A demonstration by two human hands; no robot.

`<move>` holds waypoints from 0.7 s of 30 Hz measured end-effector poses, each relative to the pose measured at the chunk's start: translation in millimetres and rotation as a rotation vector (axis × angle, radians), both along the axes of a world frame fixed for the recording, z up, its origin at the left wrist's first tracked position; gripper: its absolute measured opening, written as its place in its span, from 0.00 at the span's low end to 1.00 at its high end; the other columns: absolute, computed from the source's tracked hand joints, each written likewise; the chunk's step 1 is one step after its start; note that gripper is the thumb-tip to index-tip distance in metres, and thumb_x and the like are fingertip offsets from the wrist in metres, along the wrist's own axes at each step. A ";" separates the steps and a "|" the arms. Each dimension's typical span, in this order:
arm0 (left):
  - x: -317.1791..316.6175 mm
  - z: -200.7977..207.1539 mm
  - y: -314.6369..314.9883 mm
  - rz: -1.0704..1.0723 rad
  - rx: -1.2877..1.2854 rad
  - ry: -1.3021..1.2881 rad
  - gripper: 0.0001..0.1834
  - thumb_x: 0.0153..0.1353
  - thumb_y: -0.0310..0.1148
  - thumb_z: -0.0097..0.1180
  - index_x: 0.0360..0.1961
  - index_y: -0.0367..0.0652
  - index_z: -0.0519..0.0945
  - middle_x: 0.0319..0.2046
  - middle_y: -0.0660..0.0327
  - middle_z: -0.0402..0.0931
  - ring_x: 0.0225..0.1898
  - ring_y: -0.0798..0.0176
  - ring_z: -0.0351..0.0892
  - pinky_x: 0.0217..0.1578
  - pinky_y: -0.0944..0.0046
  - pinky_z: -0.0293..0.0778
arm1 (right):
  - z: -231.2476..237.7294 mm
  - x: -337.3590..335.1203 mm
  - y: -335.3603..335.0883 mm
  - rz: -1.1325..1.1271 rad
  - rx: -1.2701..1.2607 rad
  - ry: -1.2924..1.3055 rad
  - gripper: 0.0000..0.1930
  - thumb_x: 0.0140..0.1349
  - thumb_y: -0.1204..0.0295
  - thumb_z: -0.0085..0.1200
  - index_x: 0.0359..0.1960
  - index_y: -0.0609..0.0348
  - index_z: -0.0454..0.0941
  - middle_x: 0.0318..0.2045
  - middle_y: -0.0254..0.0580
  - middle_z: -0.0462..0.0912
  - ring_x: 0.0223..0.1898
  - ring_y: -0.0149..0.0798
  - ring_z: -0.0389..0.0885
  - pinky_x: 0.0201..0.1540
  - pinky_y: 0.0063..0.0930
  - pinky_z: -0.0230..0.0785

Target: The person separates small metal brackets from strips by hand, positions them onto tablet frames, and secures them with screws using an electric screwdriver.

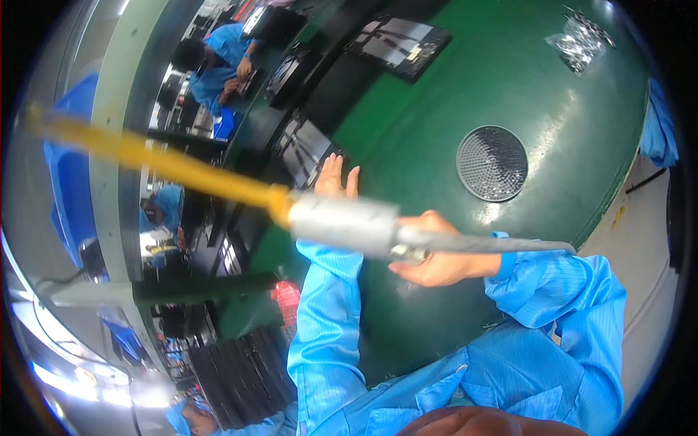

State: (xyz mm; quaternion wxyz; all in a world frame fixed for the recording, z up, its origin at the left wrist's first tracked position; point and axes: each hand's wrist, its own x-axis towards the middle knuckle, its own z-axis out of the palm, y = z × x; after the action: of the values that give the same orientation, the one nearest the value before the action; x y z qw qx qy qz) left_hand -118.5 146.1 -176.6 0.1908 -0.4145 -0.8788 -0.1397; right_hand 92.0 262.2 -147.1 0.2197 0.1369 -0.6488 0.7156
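My left hand (pixel 336 179) stretches out over the green table, fingers extended and thumb apart, with nothing seen in it. Its fingertips are close to a flat grey-and-black device part (pixel 304 149); I cannot tell whether they touch. A hanging grey cylindrical tool (pixel 343 224), with a blurred yellow cord (pixel 163 163) on one end and a grey cable on the other, crosses the view near the camera. Behind it is my right hand (pixel 447 261), thumb showing below the cable. The tool hides most of its fingers, so any grip is unclear.
On the green table (pixel 407 131) sit a round black textured mat (pixel 492 163) and a clear bag of small metal parts (pixel 580 42). Another flat device (pixel 401 45) lies at the far side. Black trays (pixel 243 378) stand lower left. Co-workers in blue (pixel 218 62) sit beyond.
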 end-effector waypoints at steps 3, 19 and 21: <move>10.3 11.6 48.5 -0.126 0.008 -0.086 0.23 0.54 0.37 0.58 0.46 0.30 0.73 0.50 0.43 0.70 0.52 0.47 0.71 0.52 0.60 0.67 | 6.5 7.5 4.5 0.046 -0.015 -0.024 0.09 0.41 0.77 0.55 0.27 0.63 0.71 0.22 0.53 0.77 0.26 0.56 0.78 0.27 0.39 0.69; -53.9 25.5 215.6 -0.224 -0.133 -0.023 0.44 0.35 0.50 0.72 0.48 0.26 0.71 0.43 0.41 0.74 0.45 0.46 0.75 0.48 0.59 0.70 | -3.9 13.2 39.6 0.110 -0.087 -0.096 0.14 0.41 0.78 0.54 0.34 0.61 0.74 0.19 0.50 0.79 0.23 0.52 0.78 0.25 0.38 0.70; -64.2 27.0 213.9 -0.223 -0.170 0.114 0.41 0.36 0.44 0.70 0.49 0.29 0.71 0.48 0.42 0.71 0.49 0.46 0.73 0.51 0.59 0.68 | -3.6 13.5 40.6 0.131 -0.072 -0.091 0.15 0.41 0.77 0.55 0.35 0.60 0.73 0.19 0.50 0.78 0.22 0.52 0.78 0.24 0.39 0.69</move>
State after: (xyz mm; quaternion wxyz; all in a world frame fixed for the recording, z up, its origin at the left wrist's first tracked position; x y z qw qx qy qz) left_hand -182.7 360.0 -149.7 0.1881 -0.5314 -0.8237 -0.0612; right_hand 105.5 302.8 -150.7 0.1474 0.1386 -0.6215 0.7568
